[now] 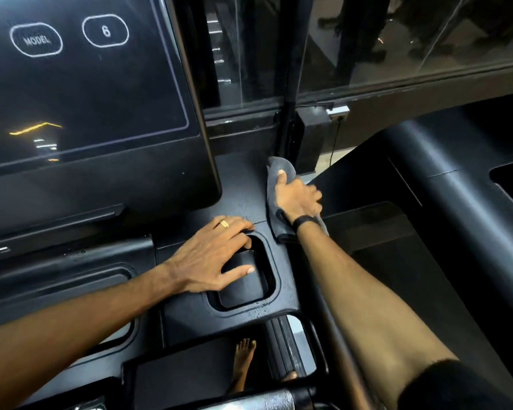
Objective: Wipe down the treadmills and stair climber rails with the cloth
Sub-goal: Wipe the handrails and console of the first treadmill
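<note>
Fingers of the right hand (298,199) clutch the grey cloth (274,223); the left hand (214,258) lies spread flat over a tray recess (264,291).

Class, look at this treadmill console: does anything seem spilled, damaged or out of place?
Nothing is damaged or askew. Small droplets speckle the console by the cup holder, likely cleaning moisture. The right hand presses the cloth at the far edge; the left hand rests on the holder.

A dark, reflective glass partition (397,48) in a black metal frame (288,69) stands behind the gym machines; a small silver wall socket (338,110), apparently with a black cable (333,146), sits at its base.
</note>
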